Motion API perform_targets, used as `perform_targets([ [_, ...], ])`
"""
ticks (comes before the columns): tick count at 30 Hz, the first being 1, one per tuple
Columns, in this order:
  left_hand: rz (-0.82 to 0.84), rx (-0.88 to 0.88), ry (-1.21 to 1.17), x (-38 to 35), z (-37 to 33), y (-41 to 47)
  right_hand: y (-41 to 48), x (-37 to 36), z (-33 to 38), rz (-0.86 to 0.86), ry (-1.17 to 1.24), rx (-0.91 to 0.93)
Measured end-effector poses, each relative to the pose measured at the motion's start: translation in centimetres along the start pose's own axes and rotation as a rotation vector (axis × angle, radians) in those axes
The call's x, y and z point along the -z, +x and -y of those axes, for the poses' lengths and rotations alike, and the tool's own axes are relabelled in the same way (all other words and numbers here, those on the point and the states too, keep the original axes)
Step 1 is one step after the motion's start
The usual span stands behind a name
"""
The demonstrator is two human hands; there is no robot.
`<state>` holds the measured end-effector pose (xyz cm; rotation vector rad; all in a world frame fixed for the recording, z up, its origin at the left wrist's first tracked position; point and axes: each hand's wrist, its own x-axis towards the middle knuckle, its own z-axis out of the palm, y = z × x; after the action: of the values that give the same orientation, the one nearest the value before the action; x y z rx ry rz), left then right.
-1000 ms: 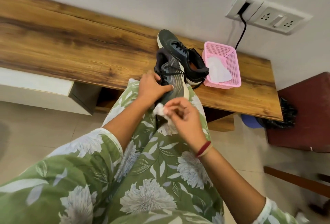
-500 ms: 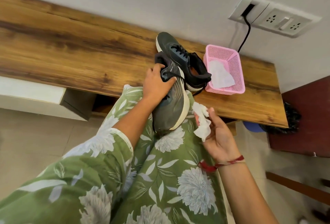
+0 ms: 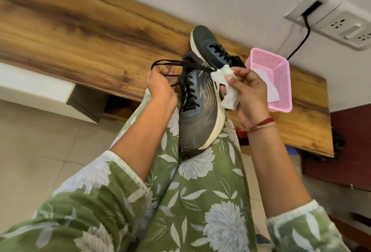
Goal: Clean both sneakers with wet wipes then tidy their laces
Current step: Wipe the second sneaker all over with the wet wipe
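A dark grey sneaker point(image 3: 200, 115) with a cream sole lies on my lap, toe toward me. My left hand point(image 3: 160, 89) grips its black laces point(image 3: 170, 65), pulled out to the left. My right hand point(image 3: 248, 91) pinches a crumpled white wet wipe point(image 3: 222, 75) around the lace ends, just right of the shoe's collar. The second sneaker point(image 3: 210, 47) stands on the wooden bench behind, partly hidden by the near shoe and my right hand.
A pink plastic basket point(image 3: 281, 71) holding a white wipe sits on the wooden bench point(image 3: 80, 37) to the right of the shoes. A wall socket panel point(image 3: 331, 19) with a black cable is above it. A dark red piece of furniture point(image 3: 351, 141) stands at the right.
My left hand moved from the shoe's collar to its laces and pulled them out to the left. My right hand brought the wipe up from beside the sole to the laces.
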<state>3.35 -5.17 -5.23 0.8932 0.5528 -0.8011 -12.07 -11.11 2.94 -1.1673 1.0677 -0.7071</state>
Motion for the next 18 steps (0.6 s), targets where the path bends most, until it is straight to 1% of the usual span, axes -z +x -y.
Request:
perform_targets([
  [2, 0.019, 0.027, -0.063, 0.3, -0.2, 0.4, 1.2, -0.8, -0.3, -0.01, -0.06, 0.043],
  [5, -0.004, -0.008, -0.022, 0.1, -0.1, -0.4, 2.3, -1.0, -1.0, -0.039, -0.302, 0.182],
  [7, -0.057, -0.127, -0.055, -0.2, -0.4, -1.2, 2.5, -1.0, -0.9, -0.042, -0.461, 0.28],
  [9, -0.103, -0.268, -0.127, -0.1, -1.5, -1.3, 2.4, -1.0, -0.7, -0.06, -0.554, 0.363],
  [11, -0.156, -0.362, -0.174, 0.5, -2.9, -0.6, 2.2, -0.8, -0.9, -0.071, -0.562, 0.383],
  [12, -0.184, -0.371, -0.208, 0.9, -3.5, -0.3, 2.0, -0.6, -1.2, -0.074, -0.55, 0.369],
  [15, -0.29, -0.275, -0.356, 2.3, -4.8, 0.4, 1.5, 0.1, -2.3, -0.078, -0.461, 0.303],
  [16, -0.321, -0.252, -0.371, 2.6, -5.0, 0.4, 1.3, 0.3, -2.5, -0.084, -0.42, 0.281],
  [17, -0.347, -0.237, -0.321, 2.9, -5.2, 0.5, 1.2, 0.6, -2.6, -0.095, -0.388, 0.261],
  [18, -0.364, -0.227, -0.205, 2.9, -5.2, 0.4, 1.2, 0.7, -2.5, -0.104, -0.368, 0.247],
])
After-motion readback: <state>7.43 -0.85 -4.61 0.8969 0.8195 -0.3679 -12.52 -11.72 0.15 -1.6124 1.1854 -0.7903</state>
